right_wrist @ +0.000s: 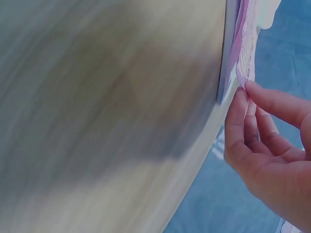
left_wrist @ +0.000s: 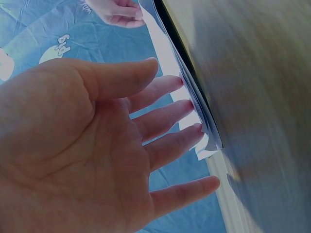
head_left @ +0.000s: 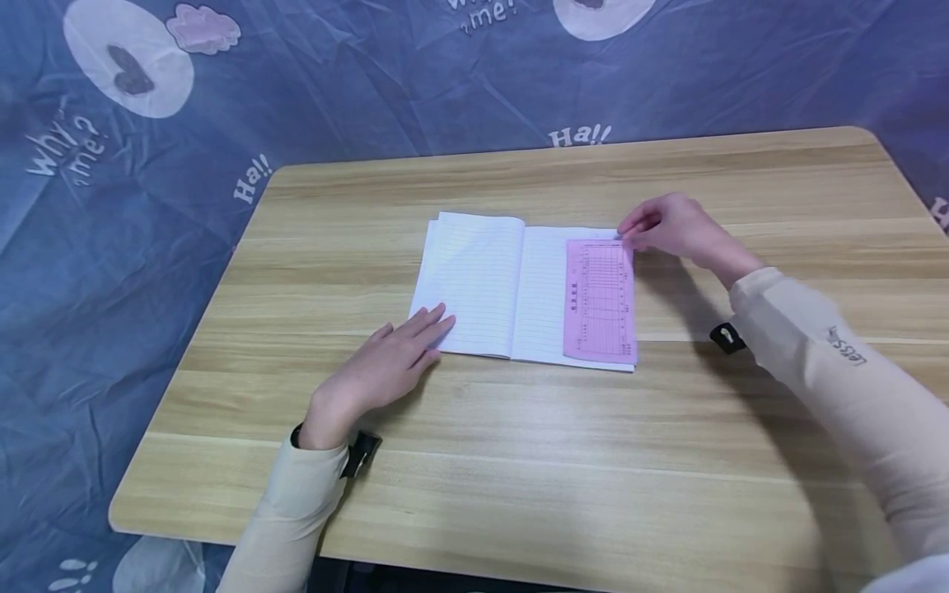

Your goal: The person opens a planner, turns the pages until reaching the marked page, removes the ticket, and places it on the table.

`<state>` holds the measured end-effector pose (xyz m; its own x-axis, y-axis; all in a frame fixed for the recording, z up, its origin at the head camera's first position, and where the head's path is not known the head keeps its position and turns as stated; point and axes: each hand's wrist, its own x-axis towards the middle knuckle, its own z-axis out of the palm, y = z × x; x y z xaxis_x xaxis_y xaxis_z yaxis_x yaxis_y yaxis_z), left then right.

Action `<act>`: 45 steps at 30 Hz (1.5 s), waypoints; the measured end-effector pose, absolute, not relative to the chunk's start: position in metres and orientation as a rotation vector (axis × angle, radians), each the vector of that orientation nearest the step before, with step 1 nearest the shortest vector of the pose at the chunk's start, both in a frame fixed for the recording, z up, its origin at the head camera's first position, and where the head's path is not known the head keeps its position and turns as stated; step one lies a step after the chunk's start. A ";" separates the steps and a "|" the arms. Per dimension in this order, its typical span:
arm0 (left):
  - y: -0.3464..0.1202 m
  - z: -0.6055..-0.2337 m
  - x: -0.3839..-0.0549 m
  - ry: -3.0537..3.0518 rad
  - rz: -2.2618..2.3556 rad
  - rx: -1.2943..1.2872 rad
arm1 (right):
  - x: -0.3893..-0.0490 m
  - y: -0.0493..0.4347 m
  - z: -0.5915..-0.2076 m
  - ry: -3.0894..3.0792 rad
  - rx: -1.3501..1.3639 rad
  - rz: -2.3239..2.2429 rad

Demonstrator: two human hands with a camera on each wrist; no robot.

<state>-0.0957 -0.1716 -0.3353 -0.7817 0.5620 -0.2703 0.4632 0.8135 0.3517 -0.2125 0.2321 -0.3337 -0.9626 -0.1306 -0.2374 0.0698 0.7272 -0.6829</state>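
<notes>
An open notebook (head_left: 474,280) with lined white pages lies on the wooden table. On its right page rests a pink printed form (head_left: 600,301), set near the outer edge. My right hand (head_left: 670,226) pinches the form's upper right corner between thumb and forefinger; the right wrist view shows that corner of the pink form (right_wrist: 243,68) bent up between the fingertips. With fingers spread and straight, my left hand (head_left: 389,362) touches the lower left corner of the left page. In the left wrist view the fingertips meet the edge of the notebook pages (left_wrist: 194,92).
The wooden table (head_left: 474,469) has rounded corners. Behind it and at its left hangs a blue cloth (head_left: 356,82) with white printed words and shapes. A black strap piece (head_left: 728,338) hangs at the right wrist, another black strap (head_left: 362,453) at the left.
</notes>
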 end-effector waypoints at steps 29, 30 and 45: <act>-0.170 -0.333 -0.096 2.638 0.366 0.758 | -0.206 0.318 -0.331 2.657 -0.029 -0.972; -0.170 -0.333 -0.096 2.637 0.366 0.756 | -0.206 0.319 -0.332 2.657 -0.022 -0.974; -0.168 -0.331 -0.096 2.630 0.360 0.741 | -0.190 0.307 -0.336 2.897 -0.191 -0.809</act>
<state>-0.0962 -0.1678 -0.3310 -0.7873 0.5435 -0.2912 0.4453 0.8279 0.3411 -0.1896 0.3069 -0.3364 -0.9838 -0.1554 -0.0889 -0.0868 0.8485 -0.5221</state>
